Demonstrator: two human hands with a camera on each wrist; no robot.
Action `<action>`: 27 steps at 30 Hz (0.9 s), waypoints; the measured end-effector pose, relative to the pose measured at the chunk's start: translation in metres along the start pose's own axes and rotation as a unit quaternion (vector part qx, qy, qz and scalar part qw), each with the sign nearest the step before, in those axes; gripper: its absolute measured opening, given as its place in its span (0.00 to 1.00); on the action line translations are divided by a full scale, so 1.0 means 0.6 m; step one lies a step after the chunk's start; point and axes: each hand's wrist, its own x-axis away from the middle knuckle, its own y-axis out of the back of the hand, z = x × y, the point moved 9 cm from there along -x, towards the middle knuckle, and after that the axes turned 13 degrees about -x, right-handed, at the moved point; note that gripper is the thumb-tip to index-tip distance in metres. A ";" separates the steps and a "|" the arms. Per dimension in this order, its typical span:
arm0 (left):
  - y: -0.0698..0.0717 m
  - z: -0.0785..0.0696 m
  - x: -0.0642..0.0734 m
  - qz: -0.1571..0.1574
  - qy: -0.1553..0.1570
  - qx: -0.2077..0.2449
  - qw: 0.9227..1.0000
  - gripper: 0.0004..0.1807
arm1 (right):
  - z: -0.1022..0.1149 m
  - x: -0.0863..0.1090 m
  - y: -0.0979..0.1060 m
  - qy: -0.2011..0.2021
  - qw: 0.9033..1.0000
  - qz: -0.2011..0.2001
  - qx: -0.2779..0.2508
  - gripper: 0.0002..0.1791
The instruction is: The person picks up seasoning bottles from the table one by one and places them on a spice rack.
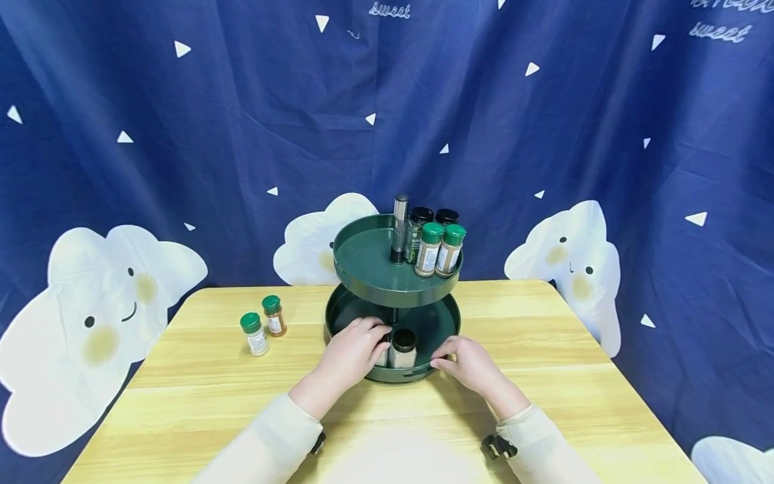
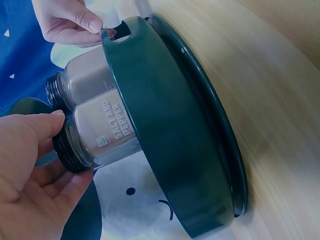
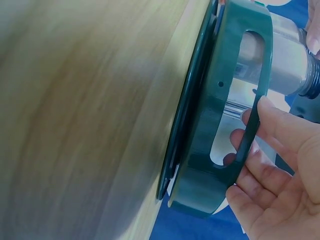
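A two-tier dark green turntable rack stands on the table, and its lower tray (image 1: 396, 374) holds two clear jars with black lids. My left hand (image 1: 357, 349) pinches the lid of the left jar (image 2: 107, 127), which reads "SALT AND PEPPER" and stands upright inside the tray wall. Right beside it is the other jar (image 1: 402, 356), with pale contents. At the tray's front right, my right hand (image 1: 468, 366) grips the rim by its long handle slot (image 3: 237, 120), some fingertips showing through the opening. In the head view my left hand partly hides the left jar.
On the upper tray (image 1: 365, 255), two green-capped spice bottles (image 1: 449, 254) stand before two black-lidded ones (image 1: 417, 235), right of the centre post (image 1: 400, 228). Two more green-capped shakers (image 1: 256, 337) stand on the table (image 1: 199, 390) at left. A blue curtain (image 1: 272, 101) hangs behind.
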 end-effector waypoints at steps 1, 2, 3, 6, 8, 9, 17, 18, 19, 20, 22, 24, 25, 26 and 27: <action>-0.001 0.000 0.000 0.001 0.001 -0.001 1.000 0.14 | 0.001 0.000 0.000 0.001 1.000 0.000 0.000 0.03; -0.001 0.000 -0.001 0.001 0.003 -0.001 1.000 0.14 | 0.001 0.000 0.000 0.001 1.000 -0.001 0.000 0.03; -0.002 0.000 -0.001 0.003 0.006 -0.002 1.000 0.14 | 0.002 0.000 0.000 0.002 1.000 -0.001 0.000 0.03; -0.004 -0.001 -0.002 0.009 0.011 -0.004 1.000 0.15 | 0.004 0.000 0.001 0.005 1.000 0.000 -0.002 0.04; -0.007 -0.001 -0.002 0.015 0.015 -0.005 1.000 0.15 | 0.004 0.001 0.000 0.005 1.000 0.001 -0.003 0.04; -0.007 -0.001 -0.001 0.018 0.016 -0.004 1.000 0.16 | 0.004 0.001 -0.001 0.005 1.000 0.003 -0.004 0.05; -0.006 0.000 0.001 0.016 0.020 0.012 1.000 0.17 | 0.003 0.002 -0.002 0.001 1.000 0.004 -0.001 0.04; -0.006 0.000 0.001 0.014 0.021 0.012 1.000 0.17 | 0.004 0.002 -0.002 0.001 1.000 0.004 -0.001 0.04; -0.006 0.001 0.002 0.013 0.021 0.011 1.000 0.16 | 0.004 0.002 -0.002 0.002 1.000 0.005 -0.001 0.03; -0.006 0.001 0.002 0.013 0.022 0.011 1.000 0.16 | 0.005 0.001 -0.002 0.002 1.000 0.005 -0.001 0.03; -0.006 0.001 0.002 0.012 0.022 0.012 1.000 0.16 | 0.004 0.001 -0.002 0.001 1.000 0.007 0.000 0.04; -0.005 0.001 0.002 0.012 0.023 0.014 1.000 0.17 | 0.003 0.001 -0.002 0.001 1.000 0.006 0.001 0.04; -0.005 0.001 0.002 0.012 0.023 0.015 1.000 0.17 | 0.003 0.001 -0.001 0.002 1.000 0.005 0.000 0.05; -0.004 0.001 0.002 0.012 0.023 0.016 1.000 0.17 | 0.003 0.001 -0.001 0.004 1.000 0.005 0.000 0.05; -0.003 0.000 0.002 0.013 0.023 0.017 1.000 0.17 | 0.002 0.001 -0.001 0.006 1.000 0.004 0.000 0.06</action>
